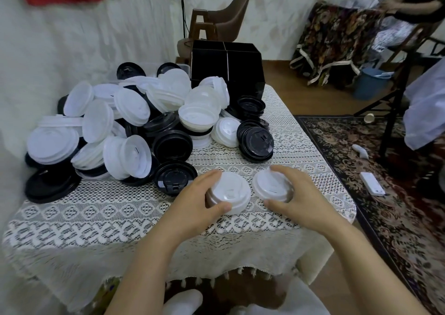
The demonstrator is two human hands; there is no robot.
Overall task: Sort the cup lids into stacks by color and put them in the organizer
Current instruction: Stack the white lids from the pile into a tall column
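Hands worked near the table's (72,218) front edge. The left hand (192,199) was curled round a white lid (232,189) with its thumb on the near rim, and the right hand (296,201) gripped a second white lid (272,184) just beside it, probably paired for nesting into one white stack. Behind them an unsorted heap (120,122) of black and white lids covered the left side; the black organizer (226,66) stood at the far edge, interior hidden.

Lace-covered table (72,218) bears heaped lids (130,107) and a seemingly four-celled organizer (243,69)
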